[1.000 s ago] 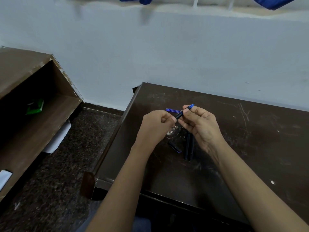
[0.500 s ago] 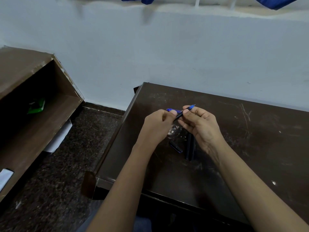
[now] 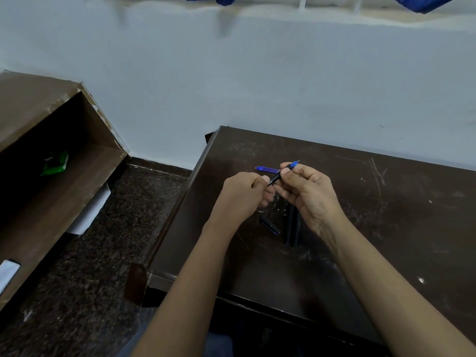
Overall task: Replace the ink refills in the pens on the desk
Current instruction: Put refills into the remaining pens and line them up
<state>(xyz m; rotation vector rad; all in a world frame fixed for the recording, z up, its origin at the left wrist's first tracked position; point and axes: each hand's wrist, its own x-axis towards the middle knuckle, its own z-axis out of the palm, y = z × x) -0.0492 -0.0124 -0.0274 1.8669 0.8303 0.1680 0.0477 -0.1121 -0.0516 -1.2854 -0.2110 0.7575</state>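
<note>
Above the dark brown desk (image 3: 386, 228) both hands hold one black pen (image 3: 275, 178) with a blue tip end pointing up and right. My right hand (image 3: 306, 194) pinches its blue front part between thumb and fingers. My left hand (image 3: 244, 194) is curled round the pen's lower black end. Several blue refills (image 3: 266, 169) lie on the desk just behind the hands. Two black pens (image 3: 292, 228) lie side by side under my right wrist, and a black cap (image 3: 269, 225) lies to their left.
A brown wooden shelf unit (image 3: 51, 161) stands at the left with a green packet (image 3: 55, 163) inside. White paper (image 3: 90, 212) lies on the dark speckled floor beside it. A pale wall runs behind the desk.
The hands and the pen have stayed almost in place; only small finger shifts on the pen show.
</note>
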